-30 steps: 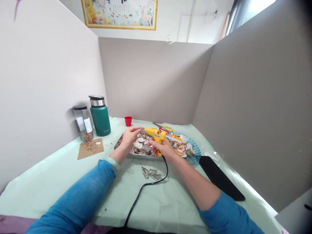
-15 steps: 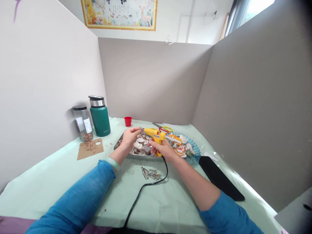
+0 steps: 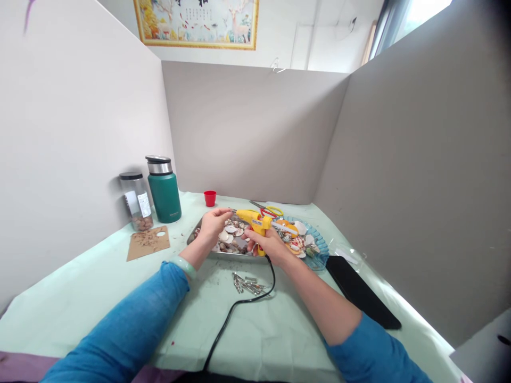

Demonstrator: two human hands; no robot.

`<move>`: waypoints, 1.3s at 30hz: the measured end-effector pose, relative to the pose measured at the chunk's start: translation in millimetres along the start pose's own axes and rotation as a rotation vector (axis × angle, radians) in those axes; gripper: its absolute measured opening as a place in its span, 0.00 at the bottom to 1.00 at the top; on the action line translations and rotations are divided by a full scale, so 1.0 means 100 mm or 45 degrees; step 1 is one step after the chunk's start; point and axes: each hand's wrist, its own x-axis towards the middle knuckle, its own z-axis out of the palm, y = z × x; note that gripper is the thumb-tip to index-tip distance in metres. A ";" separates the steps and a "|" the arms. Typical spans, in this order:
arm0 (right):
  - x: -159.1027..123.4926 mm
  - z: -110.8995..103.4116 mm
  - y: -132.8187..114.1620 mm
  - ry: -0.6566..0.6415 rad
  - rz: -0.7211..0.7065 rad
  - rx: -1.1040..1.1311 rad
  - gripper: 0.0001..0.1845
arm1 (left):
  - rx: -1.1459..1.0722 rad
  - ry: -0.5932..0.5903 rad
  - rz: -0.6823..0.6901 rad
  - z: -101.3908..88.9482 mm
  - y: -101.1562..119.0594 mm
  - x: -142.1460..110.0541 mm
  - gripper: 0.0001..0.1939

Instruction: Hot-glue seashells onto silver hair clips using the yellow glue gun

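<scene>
Near the middle of the frame, the right hand [image 3: 268, 243] is wrapped around the grip of a yellow glue gun [image 3: 259, 224], whose nozzle points toward the left of the frame and whose pale glue stick [image 3: 285, 227] juts from the back. The left hand [image 3: 213, 224] has its thumb and forefinger drawn together right by the nozzle; whether a small piece sits between them is too fine to tell. A pale green bangle [image 3: 185, 266] circles the left wrist, and both arms wear blue sleeves. Below the hands is a metal tray [image 3: 229, 256] of mixed shells [image 3: 229, 237], and just right of it a blue ribbed plate [image 3: 321, 246] bears more shells and orange pieces. The gun's black cord [image 3: 239, 302] curves to the bottom edge, passing beside a small pile of metal clips [image 3: 248, 285] on the tabletop [image 3: 287, 340]. Scissors [image 3: 274, 211] with red and yellow-green handles lie behind the tray, a red cup [image 3: 209, 199] to their left. At centre left stand a green bottle [image 3: 164, 198] and a lidded jar [image 3: 138, 205], with a brown card [image 3: 143, 249] in front. A long black object [image 3: 361, 292] lies at lower right.
</scene>
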 end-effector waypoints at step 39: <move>-0.01 0.03 -0.03 0.072 0.036 -0.007 0.15 | -0.204 -0.126 -0.056 -0.05 -0.01 0.01 0.20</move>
